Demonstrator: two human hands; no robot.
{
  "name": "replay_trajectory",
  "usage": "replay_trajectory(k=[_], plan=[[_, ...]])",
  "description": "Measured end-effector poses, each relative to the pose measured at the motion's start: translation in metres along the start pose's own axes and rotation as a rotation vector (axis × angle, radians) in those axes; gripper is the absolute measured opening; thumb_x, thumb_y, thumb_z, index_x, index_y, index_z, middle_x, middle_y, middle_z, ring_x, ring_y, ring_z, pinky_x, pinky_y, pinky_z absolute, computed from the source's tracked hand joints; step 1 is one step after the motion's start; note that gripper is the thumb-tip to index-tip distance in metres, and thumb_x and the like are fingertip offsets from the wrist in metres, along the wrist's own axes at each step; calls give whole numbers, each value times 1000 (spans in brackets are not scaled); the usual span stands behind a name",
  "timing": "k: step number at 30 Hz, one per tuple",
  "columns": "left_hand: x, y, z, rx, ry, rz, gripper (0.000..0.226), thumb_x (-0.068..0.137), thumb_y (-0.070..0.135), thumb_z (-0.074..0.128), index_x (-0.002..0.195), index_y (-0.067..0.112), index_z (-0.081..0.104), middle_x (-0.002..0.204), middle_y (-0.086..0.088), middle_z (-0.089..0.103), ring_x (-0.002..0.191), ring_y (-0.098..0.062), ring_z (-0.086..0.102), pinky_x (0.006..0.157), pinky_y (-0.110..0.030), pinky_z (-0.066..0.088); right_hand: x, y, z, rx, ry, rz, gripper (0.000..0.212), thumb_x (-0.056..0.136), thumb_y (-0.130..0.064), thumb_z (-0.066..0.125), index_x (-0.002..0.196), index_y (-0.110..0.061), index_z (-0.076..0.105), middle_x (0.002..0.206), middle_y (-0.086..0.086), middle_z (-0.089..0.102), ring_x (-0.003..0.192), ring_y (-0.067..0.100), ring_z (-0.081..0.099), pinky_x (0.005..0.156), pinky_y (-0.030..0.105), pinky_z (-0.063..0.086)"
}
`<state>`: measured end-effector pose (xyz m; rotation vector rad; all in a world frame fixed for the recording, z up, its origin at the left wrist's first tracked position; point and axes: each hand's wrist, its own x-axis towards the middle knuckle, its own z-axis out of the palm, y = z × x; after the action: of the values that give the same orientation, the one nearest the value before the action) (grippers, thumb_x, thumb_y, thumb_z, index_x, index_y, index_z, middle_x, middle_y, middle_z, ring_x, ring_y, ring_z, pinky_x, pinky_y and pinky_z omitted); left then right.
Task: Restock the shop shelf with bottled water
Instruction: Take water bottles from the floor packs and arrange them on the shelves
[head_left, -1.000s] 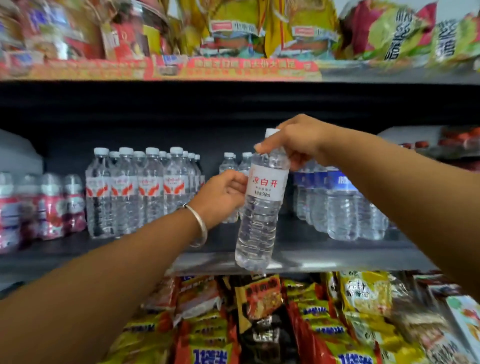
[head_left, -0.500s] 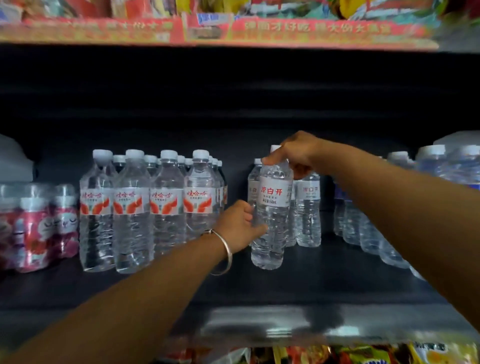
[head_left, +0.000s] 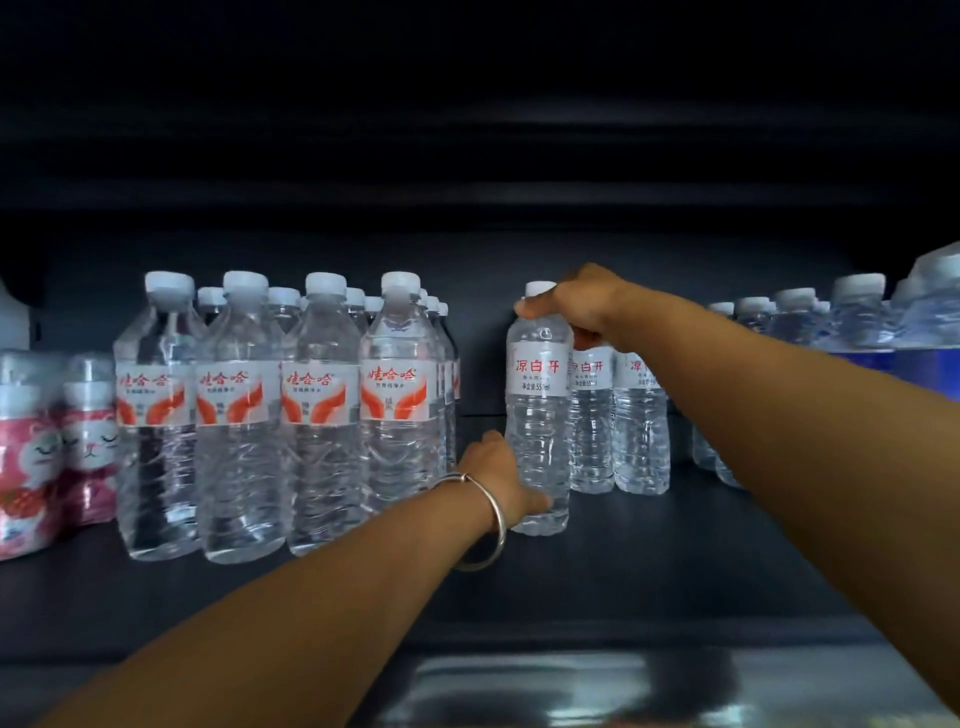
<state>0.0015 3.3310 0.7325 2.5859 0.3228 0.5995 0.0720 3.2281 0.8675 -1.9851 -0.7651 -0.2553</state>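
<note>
A clear water bottle (head_left: 538, 410) with a white label, red characters and a white cap stands upright on the dark shelf (head_left: 649, 582). My right hand (head_left: 576, 306) grips its neck just under the cap from the right. My left hand (head_left: 498, 478), a silver bangle on the wrist, holds the bottle's lower body from the left. Two matching bottles (head_left: 618, 421) stand just right of it and slightly farther back.
A block of several red-winged-label water bottles (head_left: 280, 415) fills the shelf to the left, with a gap between it and the held bottle. Pink drink packs (head_left: 52, 447) sit at far left. Blue-label bottles (head_left: 857, 327) crowd the right.
The bottle went from hanging in front of the shelf edge to standing on the shelf beside the matching bottles. Both hands moved in with it, and the view came closer.
</note>
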Motion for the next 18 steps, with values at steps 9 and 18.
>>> replay_trajectory(k=[9,18], plan=[[13,4,5,25,8,-37,63,77,32,73,125,4,44,127,-8,53,113,-25,54,86,-26,43,6,17,12,27,97,-7,49,79,-49,69,111,-12,60,107,8,64,90,25,64,75,37,57],[20,8,12,88,11,-59,66,81,29,70,130,1,36,131,-13,49,118,-29,52,88,-29,42,-6,25,18,-4,87,-9,62,80,-59,60,113,-7,60,105,13,65,88,28,66,74,38,58]])
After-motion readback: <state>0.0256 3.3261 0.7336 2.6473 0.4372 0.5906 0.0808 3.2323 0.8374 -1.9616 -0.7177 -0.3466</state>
